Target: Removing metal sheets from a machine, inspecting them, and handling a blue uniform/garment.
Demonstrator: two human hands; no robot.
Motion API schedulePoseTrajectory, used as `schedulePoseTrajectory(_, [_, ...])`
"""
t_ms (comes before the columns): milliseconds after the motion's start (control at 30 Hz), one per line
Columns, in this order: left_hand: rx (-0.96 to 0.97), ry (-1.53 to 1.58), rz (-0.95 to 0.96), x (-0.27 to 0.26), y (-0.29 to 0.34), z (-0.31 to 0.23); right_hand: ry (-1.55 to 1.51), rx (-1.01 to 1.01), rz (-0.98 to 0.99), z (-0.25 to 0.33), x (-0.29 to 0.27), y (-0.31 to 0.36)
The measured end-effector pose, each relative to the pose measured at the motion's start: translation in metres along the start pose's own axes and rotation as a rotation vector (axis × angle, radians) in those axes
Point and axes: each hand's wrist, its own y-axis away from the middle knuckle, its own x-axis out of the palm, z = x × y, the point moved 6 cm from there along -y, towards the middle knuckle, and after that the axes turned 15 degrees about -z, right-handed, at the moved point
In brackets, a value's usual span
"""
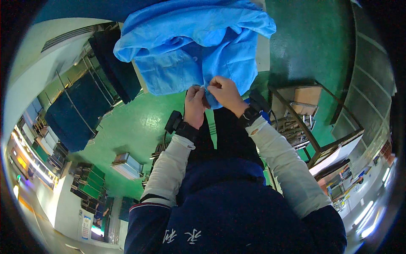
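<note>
While pinching the blue shirt [177, 63] near its hem with left hand [194, 106] and right hand [227, 95], could crease cloth by tugging unevenly.

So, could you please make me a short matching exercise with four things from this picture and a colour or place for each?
Things:
1. Garment
2. Right hand
3. Floor
4. Right forearm sleeve

Colours or places:
A. At the garment's near edge
B. White
C. Light blue
D. Green

Right pairs: 1-C, 2-A, 3-D, 4-B
</note>
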Motion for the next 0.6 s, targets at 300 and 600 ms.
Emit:
schedulePoseTrajectory(300, [0.053,0.072,-0.046,-0.002,0.014,-0.023,-0.599,0.492,0.167,-0.027,-0.01,0.021])
schedulePoseTrajectory(600, [0.109,0.125,-0.071,0.003,0.021,-0.04,-0.56,0.546,0.118,-0.038,-0.016,0.03])
